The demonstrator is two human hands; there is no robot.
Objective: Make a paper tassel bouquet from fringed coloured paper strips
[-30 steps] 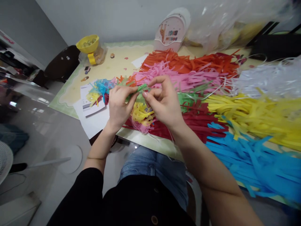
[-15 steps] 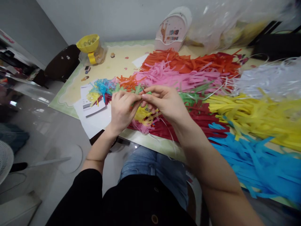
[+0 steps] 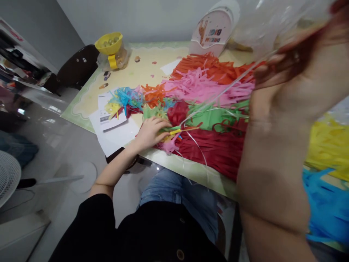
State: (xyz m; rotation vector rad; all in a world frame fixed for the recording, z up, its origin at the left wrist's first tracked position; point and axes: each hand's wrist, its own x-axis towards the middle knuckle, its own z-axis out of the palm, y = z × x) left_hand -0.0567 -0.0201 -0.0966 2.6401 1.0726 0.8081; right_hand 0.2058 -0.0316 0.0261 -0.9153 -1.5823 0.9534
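Observation:
My left hand [image 3: 153,133] rests low on a heap of coloured paper strips, with yellow and green paper strips [image 3: 175,131] coming out between its thumb and fingers. A white string [image 3: 218,95] runs taut from beside those fingers up to the right. At its upper end my right hand [image 3: 289,63] is raised, its fingers curled round the string, partly blurred. Beneath the string lie green strips [image 3: 208,118], a crumpled dark red bunch [image 3: 178,112] and long dark red strips [image 3: 212,147]. Small blue tassels [image 3: 127,97] and orange ones [image 3: 153,94] lie left of them.
Pink strips [image 3: 201,86] and orange-red strips [image 3: 209,69] spread along the back; yellow [image 3: 328,145] and blue strips [image 3: 327,203] lie right. A yellow-topped jar [image 3: 111,54] and a pink-white holder [image 3: 211,34] stand behind. White papers [image 3: 114,136] overlap the table's front edge.
My hands were together over the strips. The right has swung up and right, drawing the white string tight, while the left has dropped slightly onto the heap. The view has shifted a little.

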